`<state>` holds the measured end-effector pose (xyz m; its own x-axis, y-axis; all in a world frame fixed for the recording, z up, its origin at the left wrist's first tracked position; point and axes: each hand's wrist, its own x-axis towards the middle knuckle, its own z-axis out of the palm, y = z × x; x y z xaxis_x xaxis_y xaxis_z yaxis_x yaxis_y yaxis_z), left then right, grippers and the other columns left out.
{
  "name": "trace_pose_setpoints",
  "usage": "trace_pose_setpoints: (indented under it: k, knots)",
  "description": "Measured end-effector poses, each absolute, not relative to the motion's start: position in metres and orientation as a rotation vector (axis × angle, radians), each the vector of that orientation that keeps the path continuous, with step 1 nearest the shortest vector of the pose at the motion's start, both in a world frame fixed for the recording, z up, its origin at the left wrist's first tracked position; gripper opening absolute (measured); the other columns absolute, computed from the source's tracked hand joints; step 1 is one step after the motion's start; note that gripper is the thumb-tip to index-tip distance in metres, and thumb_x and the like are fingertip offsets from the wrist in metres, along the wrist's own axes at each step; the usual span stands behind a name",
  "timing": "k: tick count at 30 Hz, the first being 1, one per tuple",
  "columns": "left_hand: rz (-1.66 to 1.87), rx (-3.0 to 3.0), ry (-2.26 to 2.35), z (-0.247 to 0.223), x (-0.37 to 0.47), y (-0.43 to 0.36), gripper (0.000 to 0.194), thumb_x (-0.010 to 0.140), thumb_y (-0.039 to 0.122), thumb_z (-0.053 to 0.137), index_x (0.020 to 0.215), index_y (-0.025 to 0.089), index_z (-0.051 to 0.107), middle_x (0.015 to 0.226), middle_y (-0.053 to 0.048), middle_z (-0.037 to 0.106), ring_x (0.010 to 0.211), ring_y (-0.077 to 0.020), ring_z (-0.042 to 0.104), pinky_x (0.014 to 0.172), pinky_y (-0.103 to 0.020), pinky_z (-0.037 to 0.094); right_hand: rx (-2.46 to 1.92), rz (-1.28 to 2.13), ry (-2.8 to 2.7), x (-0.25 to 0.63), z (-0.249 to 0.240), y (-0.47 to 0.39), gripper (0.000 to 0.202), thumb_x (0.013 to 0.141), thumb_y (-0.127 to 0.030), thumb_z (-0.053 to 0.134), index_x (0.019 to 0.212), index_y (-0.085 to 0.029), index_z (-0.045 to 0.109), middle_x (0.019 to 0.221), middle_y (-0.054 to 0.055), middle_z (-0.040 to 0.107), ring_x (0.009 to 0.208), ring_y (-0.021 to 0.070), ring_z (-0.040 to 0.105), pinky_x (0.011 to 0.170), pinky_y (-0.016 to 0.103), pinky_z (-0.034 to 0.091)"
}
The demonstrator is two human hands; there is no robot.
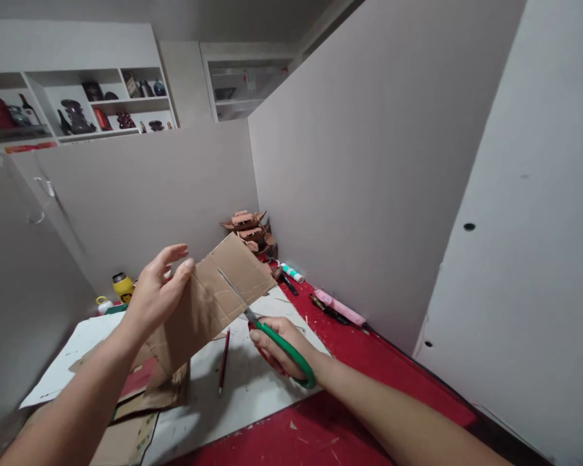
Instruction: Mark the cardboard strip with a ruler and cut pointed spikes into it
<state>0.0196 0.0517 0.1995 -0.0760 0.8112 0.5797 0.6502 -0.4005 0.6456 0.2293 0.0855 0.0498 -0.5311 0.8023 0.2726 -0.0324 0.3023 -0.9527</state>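
A long piece of brown cardboard (238, 268) is held up above the white sheet in the middle of the view. My left hand (162, 285) grips its upper left edge, thumb on the near side and the other fingers partly hidden. In my right hand (282, 346) are scissors (291, 353) with green and red handles. The scissors' blades meet the cardboard's lower edge, with one blade lying across its face and the other mostly hidden. Beneath the cardboard, a dark red pencil (224, 362) rests on the white sheet (247, 395).
Cardboard scraps (126, 443) lie at the lower left. A pink tool (340, 307), a glue stick (292, 272) and dark pens are along the right panel. A brown layered model (247, 226) stands in the corner, a yellow bottle (123, 287) at the left. The table (369, 369) is red.
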Motion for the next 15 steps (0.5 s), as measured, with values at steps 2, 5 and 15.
trace_pose_setpoints:
  k: [2, 5, 15]
  knots:
    - [1.27, 2.028, 1.608, 0.206, 0.011, 0.061, 0.039, 0.076, 0.057, 0.063, 0.08, 0.019, 0.066, 0.079, -0.003, 0.067, 0.077, -0.0203, 0.06, 0.068, -0.029, 0.047, -0.663, 1.303, -1.805, 0.229, 0.051, 0.079, 0.06, 0.077, -0.078, 0.053, 0.062, -0.021, 0.04, 0.045, -0.008, 0.036, 0.037, 0.0064, 0.034, 0.036, 0.02, 0.025]
    - [1.125, 2.013, 1.544, 0.201, 0.01, 0.062, 0.045, 0.078, 0.061, 0.06, 0.062, 0.019, 0.056, 0.053, 0.004, 0.049, 0.05, -0.012, 0.045, 0.047, -0.022, 0.035, -0.628, 1.262, -1.823, 0.229, 0.054, 0.075, 0.06, 0.077, -0.078, 0.052, 0.062, -0.022, 0.04, 0.047, -0.007, 0.036, 0.041, 0.0075, 0.033, 0.038, 0.021, 0.024]
    - [1.105, 1.942, 1.422, 0.202, 0.016, 0.055, 0.041, 0.076, 0.059, 0.066, 0.072, 0.019, 0.063, 0.065, 0.001, 0.06, 0.058, -0.0135, 0.051, 0.054, -0.022, 0.041, -0.569, 1.225, -1.82, 0.23, 0.056, 0.067, 0.06, 0.081, -0.077, 0.047, 0.058, -0.022, 0.038, 0.052, -0.005, 0.034, 0.047, 0.0091, 0.032, 0.042, 0.023, 0.024]
